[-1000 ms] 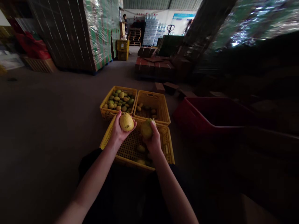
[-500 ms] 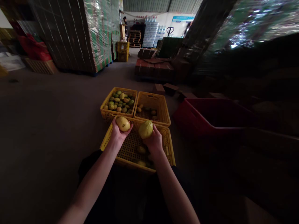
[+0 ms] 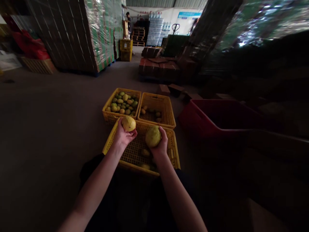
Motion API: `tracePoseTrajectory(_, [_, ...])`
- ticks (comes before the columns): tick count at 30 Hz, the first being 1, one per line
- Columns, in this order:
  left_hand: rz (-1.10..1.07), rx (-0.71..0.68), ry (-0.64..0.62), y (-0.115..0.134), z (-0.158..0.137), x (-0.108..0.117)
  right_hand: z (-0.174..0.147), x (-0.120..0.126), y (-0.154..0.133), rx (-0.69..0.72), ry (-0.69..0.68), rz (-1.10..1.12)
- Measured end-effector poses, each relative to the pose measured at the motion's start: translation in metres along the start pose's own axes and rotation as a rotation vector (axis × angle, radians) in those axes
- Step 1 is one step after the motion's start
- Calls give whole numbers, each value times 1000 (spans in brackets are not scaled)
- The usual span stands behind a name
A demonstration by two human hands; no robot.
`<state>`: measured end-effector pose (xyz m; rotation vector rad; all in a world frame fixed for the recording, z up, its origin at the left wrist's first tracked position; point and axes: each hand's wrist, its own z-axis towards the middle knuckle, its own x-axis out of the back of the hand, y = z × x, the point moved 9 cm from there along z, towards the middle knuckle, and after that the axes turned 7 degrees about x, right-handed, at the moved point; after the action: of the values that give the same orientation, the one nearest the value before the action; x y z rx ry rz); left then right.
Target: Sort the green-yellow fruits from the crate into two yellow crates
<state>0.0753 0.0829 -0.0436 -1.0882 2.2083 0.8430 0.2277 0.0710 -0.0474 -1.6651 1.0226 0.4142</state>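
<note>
My left hand is closed round a yellow mango with a few dark specks. In my right hand sits a greener, bumpy-looking mango, thumb and fingers wrapped about its side. Both fruits are held above the near yellow crate, whose floor shows a grid of holes. Several more mangoes lie at that crate's right side, partly hidden by my right forearm. Beyond it, the far left crate is full of green and yellow mangoes. A few fruits lie low in the far right crate.
A big red bin stands to the right of the crates. Flattened cardboard is stacked ahead, with loose boxes on the floor. A wrapped pallet load rises at the left. A person is far back.
Both mangoes have turned in my hands and show other sides. My right hand has shifted slightly right, and my left hand's fingers have curled more. The view has tilted down a little.
</note>
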Motion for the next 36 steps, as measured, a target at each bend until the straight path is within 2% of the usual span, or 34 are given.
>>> tracePoseTrajectory(5, [-40,-4,-93,0,4,-7,13,30,7,-51,161,13])
tracePoseTrajectory(8, [-43,-29,-61,2,10,-2,16,42,12,-114,236,-38])
tracePoseTrajectory(11, [-61,-43,8,2,13,5,14,31,15,-156,137,-79])
tracePoseTrajectory(14, [-90,-26,-39,1,7,1,5,13,14,-173,39,-22])
tracePoseTrajectory(17, [-84,-70,-91,6,-2,-5,-4,-1,9,-143,9,2])
tracePoseTrajectory(20, [-83,-104,-125,10,-7,-10,-9,-11,-2,-34,-59,-46])
tracePoseTrajectory(23, [-16,-163,-180,12,-10,-18,-14,-24,-19,204,-223,-162])
tracePoseTrajectory(25, [82,-259,-221,16,-15,-25,-23,-33,-31,391,-352,-262])
tracePoseTrajectory(28, [213,-417,-296,22,-27,-37,-39,-44,-40,572,-521,-409])
tracePoseTrajectory(32, [329,-533,-377,23,-39,-45,-59,-56,-44,723,-671,-632])
tracePoseTrajectory(36, [420,-594,-413,24,-45,-49,-64,-60,-45,754,-685,-688])
